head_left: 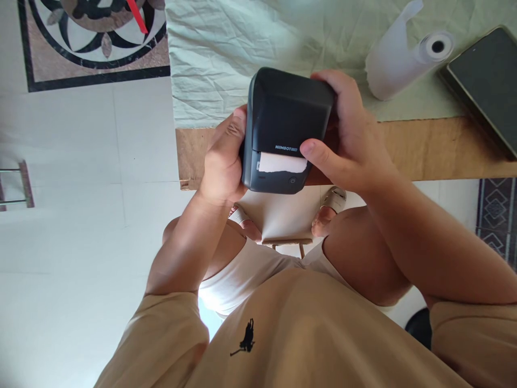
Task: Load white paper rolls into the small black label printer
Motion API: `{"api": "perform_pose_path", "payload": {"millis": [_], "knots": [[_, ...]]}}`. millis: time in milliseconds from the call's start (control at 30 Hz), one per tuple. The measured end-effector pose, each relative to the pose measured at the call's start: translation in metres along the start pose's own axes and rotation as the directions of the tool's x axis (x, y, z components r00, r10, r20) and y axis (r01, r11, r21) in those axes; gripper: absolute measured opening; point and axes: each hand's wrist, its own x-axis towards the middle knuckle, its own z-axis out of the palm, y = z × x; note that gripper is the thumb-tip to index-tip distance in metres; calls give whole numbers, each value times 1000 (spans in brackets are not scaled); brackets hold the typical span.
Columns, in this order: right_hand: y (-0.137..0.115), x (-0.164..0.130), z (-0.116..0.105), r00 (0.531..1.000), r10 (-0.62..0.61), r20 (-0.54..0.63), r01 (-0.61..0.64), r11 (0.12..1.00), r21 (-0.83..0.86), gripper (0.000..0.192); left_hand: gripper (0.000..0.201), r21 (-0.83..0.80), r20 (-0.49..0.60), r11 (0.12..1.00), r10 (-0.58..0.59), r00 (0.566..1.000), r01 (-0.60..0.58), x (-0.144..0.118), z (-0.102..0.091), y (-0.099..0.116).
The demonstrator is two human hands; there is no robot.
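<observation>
Head view: small black plastic label printer [285, 126] clamped between left hand [223, 159] and right hand [350, 140], white paper slot toward body, above counter [436, 148] edge, right thumb nearest slot.

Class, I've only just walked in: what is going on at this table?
A seated person holds a small black label printer in both hands, the left hand on one side and the right hand on the other. A strip of white paper shows at its slot. On the table, on a pale green cloth, lie a paper roll and a dark tablet.
</observation>
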Motion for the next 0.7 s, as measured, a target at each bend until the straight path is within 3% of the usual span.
{"api": "perform_pose_path", "payload": {"millis": [200,333,500,700], "knots": [[-2,-1,-1,1000,10,3,-10,1000,-9,67,35,-12,22,1000,4,1000,-4,0,1,-1],[-3,0,-3,1000,-29,7,29,999,-45,80,40,-2,-19,1000,14,1000,-14,0,2,-2],[-3,2,-7,1000,7,24,-5,996,-88,91,40,43,24,999,19,1000,-20,0,1,-4],[-1,-1,-8,998,-10,-67,-2,985,-173,87,36,-49,-32,985,-165,986,164,0,7,1]]}}
